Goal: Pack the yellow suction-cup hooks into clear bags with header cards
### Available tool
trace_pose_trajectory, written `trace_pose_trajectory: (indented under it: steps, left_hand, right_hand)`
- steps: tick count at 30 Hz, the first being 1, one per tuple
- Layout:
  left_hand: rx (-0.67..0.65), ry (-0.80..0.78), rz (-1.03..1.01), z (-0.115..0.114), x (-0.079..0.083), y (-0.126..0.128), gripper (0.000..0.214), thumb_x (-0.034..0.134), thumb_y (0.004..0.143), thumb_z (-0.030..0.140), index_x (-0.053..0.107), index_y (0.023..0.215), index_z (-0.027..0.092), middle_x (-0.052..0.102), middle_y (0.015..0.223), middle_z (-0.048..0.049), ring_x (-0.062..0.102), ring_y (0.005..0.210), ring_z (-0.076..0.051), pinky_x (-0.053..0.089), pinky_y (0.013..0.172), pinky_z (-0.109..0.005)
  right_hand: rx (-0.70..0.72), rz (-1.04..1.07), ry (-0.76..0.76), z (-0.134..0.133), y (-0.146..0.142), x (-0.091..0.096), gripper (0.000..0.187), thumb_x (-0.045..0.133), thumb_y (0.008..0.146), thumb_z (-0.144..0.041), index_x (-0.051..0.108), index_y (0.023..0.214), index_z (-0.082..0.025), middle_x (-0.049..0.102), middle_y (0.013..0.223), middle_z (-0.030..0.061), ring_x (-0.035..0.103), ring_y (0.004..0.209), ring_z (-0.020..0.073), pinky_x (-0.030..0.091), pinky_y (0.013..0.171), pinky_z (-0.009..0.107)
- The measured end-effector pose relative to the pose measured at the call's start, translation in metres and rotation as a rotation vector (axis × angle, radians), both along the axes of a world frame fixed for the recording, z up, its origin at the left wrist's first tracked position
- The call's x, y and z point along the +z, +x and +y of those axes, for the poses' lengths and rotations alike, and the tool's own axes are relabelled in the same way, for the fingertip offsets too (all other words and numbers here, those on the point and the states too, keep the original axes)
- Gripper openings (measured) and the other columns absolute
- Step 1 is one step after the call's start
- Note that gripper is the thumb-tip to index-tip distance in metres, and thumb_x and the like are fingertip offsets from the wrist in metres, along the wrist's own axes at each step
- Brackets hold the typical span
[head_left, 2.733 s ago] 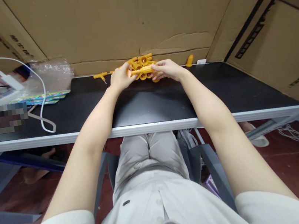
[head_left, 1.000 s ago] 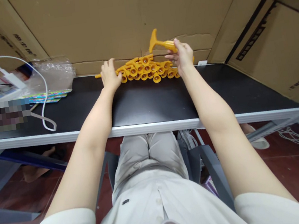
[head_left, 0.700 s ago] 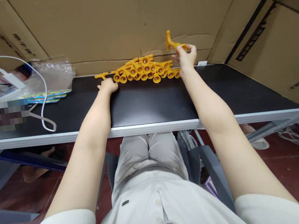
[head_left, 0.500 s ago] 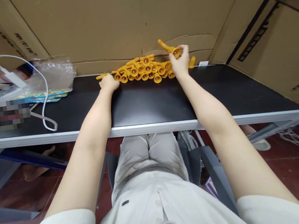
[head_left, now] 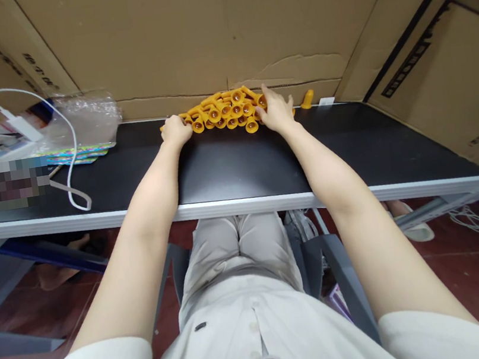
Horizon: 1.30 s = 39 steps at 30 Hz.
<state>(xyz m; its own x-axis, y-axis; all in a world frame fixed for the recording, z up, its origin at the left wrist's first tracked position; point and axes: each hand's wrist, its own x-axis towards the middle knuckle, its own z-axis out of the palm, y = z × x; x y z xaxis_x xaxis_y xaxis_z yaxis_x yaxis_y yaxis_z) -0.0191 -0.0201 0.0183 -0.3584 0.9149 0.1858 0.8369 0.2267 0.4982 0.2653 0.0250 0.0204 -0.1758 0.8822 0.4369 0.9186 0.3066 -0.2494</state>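
Note:
A pile of yellow horn-shaped pieces [head_left: 236, 110] with flared, hollow ends lies against the cardboard at the back of the black table. Most of the flared ends face me. My left hand [head_left: 176, 131] is closed at the pile's left end, fingers curled over a yellow horn whose tip [head_left: 162, 128] pokes out on the far side. At the right end, my right hand [head_left: 278, 110] has its fingers spread, its thumb side touching a horn [head_left: 261, 101] on top of the pile. That hand hides part of the pile. Another yellow piece [head_left: 307, 99] stands apart to the right.
Clear plastic bags [head_left: 82, 122] and colourful packets [head_left: 78, 154] lie on the left, with a white cable [head_left: 74, 132] looping over the table [head_left: 238, 170]. Cardboard walls [head_left: 165, 40] close off the back and right side. A small white piece [head_left: 326, 102] sits near the back edge.
My right hand has brought a raised yellow horn down and left onto the top of the pile, and its fingers have spread. My left hand has barely moved at the left end.

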Motion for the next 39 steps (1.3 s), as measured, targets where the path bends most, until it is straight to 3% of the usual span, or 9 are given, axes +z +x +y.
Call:
trace_pose_trajectory:
  steps: [8,12,16,21,24,27,31,36,39]
  left_hand:
    - [-0.006,0.017,0.008,-0.001,0.000,0.002,0.053,0.067,0.082,0.035,0.080,0.132,0.023,0.077,0.141,-0.0192,0.067,0.137,-0.043,0.054,0.118,-0.051]
    - [-0.014,0.015,0.026,0.002,-0.002,0.001,0.051,0.066,0.083,0.034,0.080,0.130,0.023,0.077,0.142,-0.0191,0.068,0.136,-0.043,0.055,0.118,-0.051]
    - [-0.013,-0.001,0.041,0.001,-0.001,0.001,0.049,0.065,0.083,0.033,0.081,0.128,0.022,0.076,0.145,-0.0187,0.069,0.136,-0.042,0.055,0.117,-0.049]
    - [-0.019,0.003,0.020,-0.002,0.001,0.004,0.054,0.067,0.080,0.034,0.081,0.131,0.023,0.078,0.142,-0.0190,0.068,0.138,-0.043,0.054,0.118,-0.051]
    - [-0.031,0.008,0.008,-0.002,0.001,0.005,0.056,0.067,0.079,0.037,0.080,0.132,0.024,0.079,0.138,-0.0180,0.068,0.138,-0.044,0.054,0.119,-0.052]
    - [-0.035,0.001,0.018,-0.003,0.002,0.005,0.055,0.066,0.080,0.036,0.080,0.132,0.022,0.079,0.140,-0.0191,0.068,0.138,-0.043,0.054,0.119,-0.051]
    - [-0.029,-0.009,0.031,-0.003,0.001,0.006,0.051,0.064,0.084,0.032,0.080,0.130,0.019,0.075,0.146,-0.0213,0.068,0.140,-0.042,0.054,0.118,-0.048]
    - [-0.044,0.000,0.025,-0.003,0.000,0.008,0.048,0.065,0.084,0.032,0.080,0.129,0.022,0.077,0.142,-0.0194,0.068,0.138,-0.042,0.053,0.118,-0.049]
    - [-0.038,0.002,0.043,-0.001,-0.001,0.007,0.045,0.063,0.086,0.029,0.081,0.126,0.022,0.077,0.141,-0.0182,0.069,0.135,-0.040,0.053,0.117,-0.045]
  right_hand:
    - [-0.068,0.033,-0.015,-0.003,-0.001,0.001,0.064,0.045,0.113,-0.041,0.046,0.170,-0.012,0.065,0.158,0.0251,0.054,0.156,0.0438,0.007,0.136,0.079]
    - [-0.100,0.060,-0.019,0.002,-0.006,0.000,0.064,0.042,0.112,-0.039,0.046,0.171,-0.012,0.067,0.156,0.0250,0.055,0.155,0.0441,0.007,0.135,0.081]
    - [-0.019,0.086,-0.036,0.009,-0.004,-0.003,0.067,0.045,0.113,-0.048,0.043,0.175,-0.024,0.058,0.168,0.0190,0.047,0.162,0.0434,0.011,0.132,0.084]
    - [0.014,0.077,-0.069,0.018,0.009,0.002,0.070,0.043,0.114,-0.052,0.035,0.180,-0.033,0.038,0.184,0.0101,0.029,0.173,0.0385,0.017,0.135,0.079]
    - [-0.090,0.114,-0.035,0.021,0.028,0.006,0.066,0.036,0.116,-0.046,0.032,0.181,-0.032,0.040,0.183,0.0107,0.031,0.173,0.0367,0.023,0.135,0.076]
    - [-0.256,0.136,-0.051,0.017,0.055,0.004,0.062,0.030,0.117,-0.032,0.041,0.178,-0.025,0.043,0.181,0.0145,0.037,0.171,0.0329,0.032,0.136,0.064]
    - [-0.442,0.144,-0.231,0.011,0.087,-0.010,0.058,0.041,0.114,-0.021,0.052,0.169,-0.012,0.054,0.172,0.0217,0.050,0.163,0.0317,0.041,0.134,0.051]
    - [-0.455,0.067,-0.333,0.024,0.097,-0.021,0.059,0.044,0.115,-0.028,0.053,0.170,-0.012,0.047,0.178,0.0203,0.044,0.167,0.0353,0.022,0.142,0.060]
    - [-0.440,0.036,-0.350,0.039,0.098,-0.022,0.061,0.040,0.115,-0.031,0.051,0.172,-0.014,0.038,0.183,0.0192,0.038,0.170,0.0372,0.022,0.141,0.064]
